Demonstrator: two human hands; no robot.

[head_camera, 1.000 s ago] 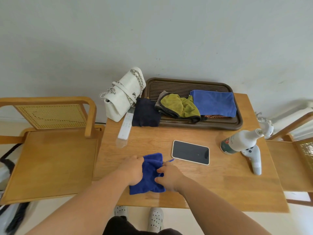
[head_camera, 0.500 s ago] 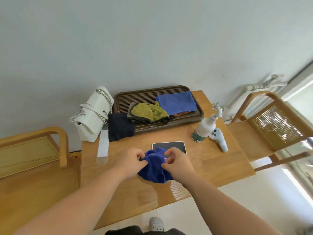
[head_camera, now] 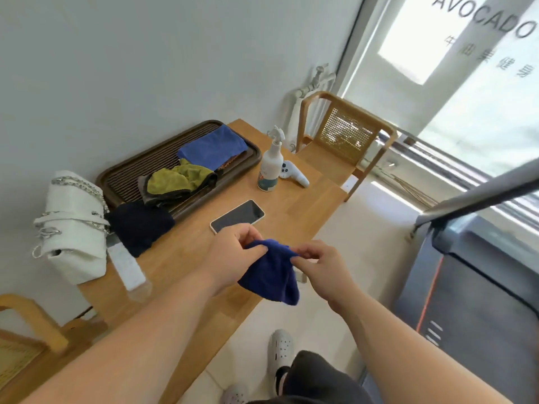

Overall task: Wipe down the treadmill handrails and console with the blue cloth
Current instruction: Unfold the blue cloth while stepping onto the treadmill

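A dark blue cloth (head_camera: pixel 271 275) hangs in the air over the table's front edge, held by both hands. My left hand (head_camera: pixel 233 255) pinches its upper left part and my right hand (head_camera: pixel 318 266) pinches its upper right corner. The treadmill (head_camera: pixel 472 293) stands at the right, with its dark belt and an orange stripe. Its grey handrail (head_camera: pixel 478 196) crosses the right edge of the view, apart from my hands. The console is not in view.
On the wooden table (head_camera: pixel 291 223) lie a phone (head_camera: pixel 237 215), a spray bottle (head_camera: pixel 269 164), a white controller (head_camera: pixel 293 173), a white handbag (head_camera: pixel 73 225), a remote (head_camera: pixel 127 265) and a brown tray (head_camera: pixel 131 173) with several cloths. A wooden chair (head_camera: pixel 344 141) stands beyond.
Both hands lifted the blue cloth off the table and carried it right. The view swung right, bringing the treadmill and window into sight.
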